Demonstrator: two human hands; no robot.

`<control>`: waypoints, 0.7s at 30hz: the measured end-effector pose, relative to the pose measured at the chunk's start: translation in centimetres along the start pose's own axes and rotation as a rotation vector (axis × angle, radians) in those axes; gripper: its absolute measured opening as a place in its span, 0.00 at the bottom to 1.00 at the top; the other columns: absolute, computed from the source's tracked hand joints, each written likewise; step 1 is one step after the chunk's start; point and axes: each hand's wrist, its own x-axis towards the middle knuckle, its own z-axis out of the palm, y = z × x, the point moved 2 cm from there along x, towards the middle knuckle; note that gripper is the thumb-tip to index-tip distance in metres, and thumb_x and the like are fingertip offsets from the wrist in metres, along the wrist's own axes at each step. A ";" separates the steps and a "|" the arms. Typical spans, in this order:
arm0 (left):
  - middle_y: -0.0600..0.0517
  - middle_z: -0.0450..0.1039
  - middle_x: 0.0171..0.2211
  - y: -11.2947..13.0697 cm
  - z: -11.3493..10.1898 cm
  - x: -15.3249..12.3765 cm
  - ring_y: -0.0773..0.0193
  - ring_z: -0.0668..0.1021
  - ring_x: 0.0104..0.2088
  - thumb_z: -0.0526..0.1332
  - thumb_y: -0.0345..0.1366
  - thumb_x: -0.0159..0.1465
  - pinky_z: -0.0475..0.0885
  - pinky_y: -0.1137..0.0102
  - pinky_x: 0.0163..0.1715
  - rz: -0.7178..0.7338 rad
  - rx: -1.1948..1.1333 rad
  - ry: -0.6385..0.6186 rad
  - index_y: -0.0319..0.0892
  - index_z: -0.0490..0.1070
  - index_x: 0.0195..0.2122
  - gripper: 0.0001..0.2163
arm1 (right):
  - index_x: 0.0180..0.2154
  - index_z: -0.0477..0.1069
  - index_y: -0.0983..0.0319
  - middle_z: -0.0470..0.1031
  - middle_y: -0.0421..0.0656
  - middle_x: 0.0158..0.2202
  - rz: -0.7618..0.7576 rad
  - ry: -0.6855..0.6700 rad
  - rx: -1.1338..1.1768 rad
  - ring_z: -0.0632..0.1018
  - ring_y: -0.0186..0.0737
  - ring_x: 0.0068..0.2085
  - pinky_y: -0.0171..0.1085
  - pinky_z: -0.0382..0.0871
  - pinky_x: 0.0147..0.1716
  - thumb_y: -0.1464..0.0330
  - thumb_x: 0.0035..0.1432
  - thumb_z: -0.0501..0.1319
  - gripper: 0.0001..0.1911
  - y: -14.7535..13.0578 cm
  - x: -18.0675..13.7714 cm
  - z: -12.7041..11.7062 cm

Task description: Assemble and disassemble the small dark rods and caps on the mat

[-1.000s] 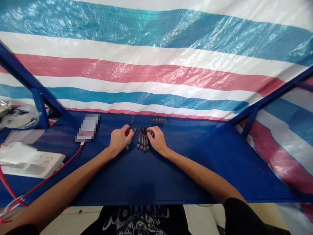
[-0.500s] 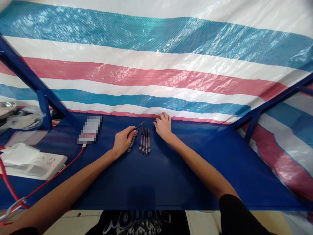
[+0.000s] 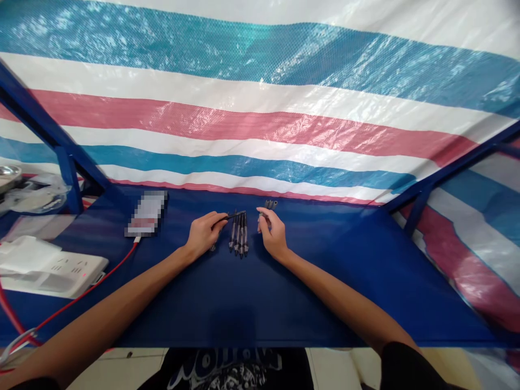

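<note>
Your left hand (image 3: 203, 234) rests on the blue counter (image 3: 244, 295). Its grip is closed on a thin black pen (image 3: 233, 216), pinched at one end between thumb and fingertips. The pen sticks out to the right, roughly level, with its free end over the top of the row of pens (image 3: 239, 241). Those pens lie side by side on the counter between your two hands, close together and pointing away from you.

Your right hand (image 3: 273, 234) sits just right of the row, fingers curled in toward the thumb. Can't tell if that grip has anything in it; the spot is too small. A few small grey caps (image 3: 270, 204) stand just beyond its fingertips, near the back edge of the counter.

Well to the left lies a blurred phone (image 3: 147, 212) with a red cable (image 3: 109, 273) running off it. A white power strip (image 3: 52, 268) is farther left. A striped tarp (image 3: 260, 124) hangs behind the counter.
</note>
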 end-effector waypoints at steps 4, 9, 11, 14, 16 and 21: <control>0.52 0.75 0.30 0.1 0.0 0.0 0.67 0.75 0.29 0.54 0.41 0.68 0.67 0.74 0.30 0.030 0.005 -0.001 0.42 0.76 0.42 0.13 | 0.46 0.69 0.61 0.69 0.40 0.31 0.048 0.071 0.044 0.71 0.33 0.27 0.34 0.72 0.30 0.63 0.58 0.61 0.14 0.6 0.2 0.0; 0.52 0.75 0.31 0.1 0.1 -0.1 0.68 0.75 0.30 0.55 0.40 0.68 0.67 0.74 0.31 0.036 0.006 -0.002 0.42 0.77 0.42 0.12 | 0.38 0.72 0.61 0.72 0.43 0.34 -0.042 0.040 0.015 0.74 0.34 0.32 0.34 0.73 0.33 0.67 0.58 0.61 0.06 -0.3 0.3 -0.1; 0.52 0.75 0.31 0.0 0.2 -0.1 0.68 0.75 0.30 0.55 0.40 0.67 0.67 0.74 0.31 0.032 0.004 -0.008 0.43 0.77 0.42 0.12 | 0.38 0.74 0.61 0.72 0.44 0.37 -0.077 0.030 0.001 0.75 0.35 0.35 0.35 0.73 0.34 0.69 0.59 0.60 0.06 -0.5 0.3 -0.2; 0.52 0.75 0.32 -0.1 0.3 -0.2 0.68 0.75 0.30 0.56 0.40 0.67 0.67 0.74 0.31 0.035 0.008 -0.019 0.43 0.77 0.43 0.12 | 0.39 0.75 0.60 0.72 0.45 0.38 -0.094 0.025 -0.006 0.76 0.37 0.37 0.35 0.74 0.34 0.69 0.59 0.60 0.07 -0.5 0.4 -0.2; 0.52 0.76 0.32 -0.1 0.3 -0.2 0.67 0.76 0.31 0.55 0.40 0.67 0.68 0.74 0.32 0.041 0.009 -0.025 0.43 0.77 0.43 0.12 | 0.40 0.74 0.60 0.73 0.45 0.39 -0.098 0.023 0.006 0.76 0.37 0.37 0.35 0.75 0.34 0.69 0.58 0.60 0.07 -0.3 0.4 -0.1; 0.52 0.76 0.32 0.0 0.3 -0.2 0.68 0.76 0.31 0.56 0.40 0.67 0.68 0.74 0.32 0.058 0.002 -0.028 0.44 0.77 0.43 0.11 | 0.42 0.72 0.60 0.75 0.45 0.38 -0.091 0.037 0.020 0.77 0.36 0.35 0.36 0.75 0.34 0.68 0.58 0.61 0.09 -0.3 0.1 -0.1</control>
